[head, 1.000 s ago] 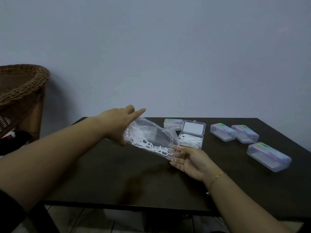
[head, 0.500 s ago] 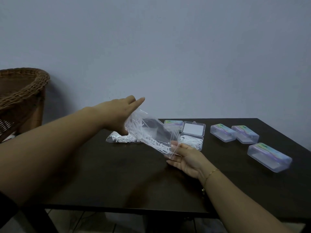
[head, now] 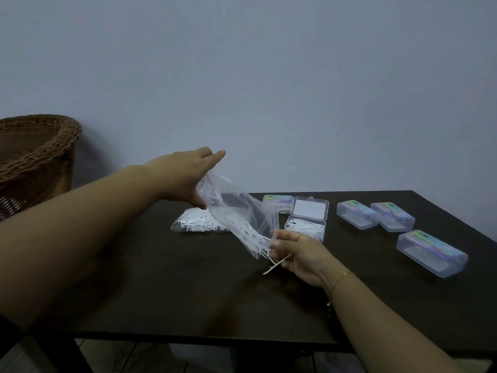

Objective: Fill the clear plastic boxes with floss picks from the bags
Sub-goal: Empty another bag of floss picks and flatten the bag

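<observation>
My left hand (head: 185, 179) pinches the upper end of a clear plastic bag (head: 236, 216) and holds it tilted, mouth down to the right. White floss picks (head: 254, 239) lie bunched at the low end. My right hand (head: 301, 254) is cupped at the bag's mouth, its fingers curled round a few picks, and one pick (head: 277, 264) sticks out below them. Just behind that hand an open clear box (head: 306, 228) holds picks, its lid (head: 310, 209) flipped back. A second bag of picks (head: 197, 225) lies flat on the dark table (head: 161, 286).
Closed clear boxes with coloured labels stand behind the open one (head: 278, 200) and along the right side (head: 356, 214) (head: 393, 217) (head: 433, 253). A wicker basket (head: 35, 154) stands off the table at the left. A plain wall is close behind.
My left hand has raised the bag's far end, so the bag tilts more steeply. Picks have slid to its mouth and into my right hand. The second bag has come into view.
</observation>
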